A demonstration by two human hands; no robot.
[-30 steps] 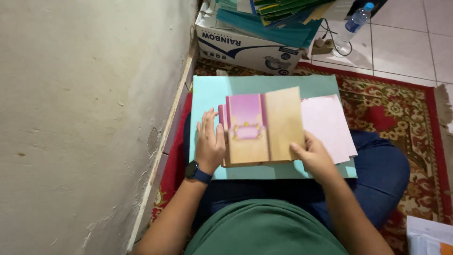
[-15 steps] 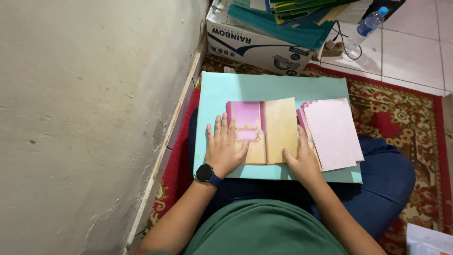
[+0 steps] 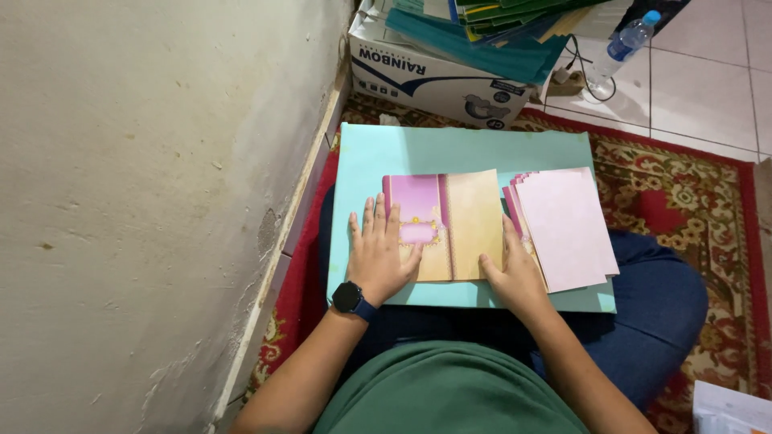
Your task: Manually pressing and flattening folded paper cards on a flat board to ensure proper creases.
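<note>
At nine o'clock a rough, stained cream plaster wall fills the left side, with a pale skirting strip along its foot. Beside it, the left hand, a dark watch on its wrist, lies flat with fingers spread on the pink-and-purple left panel of a folded tan and pink decorated card. The card rests near the middle of a large pale turquoise sheet of board lying across the person's lap. The right hand lies open on the card's lower right corner, thumb on the tan panel, gripping nothing. Just beside it, at three o'clock, a fanned stack of plain pale pink cards sits on the board's right part. At twelve o'clock stands a white cardboard box with a blue printed label, holding green and teal folders. At one o'clock a clear plastic bottle with a blue cap lies on white floor tiles. A red patterned rug lies beneath
</note>
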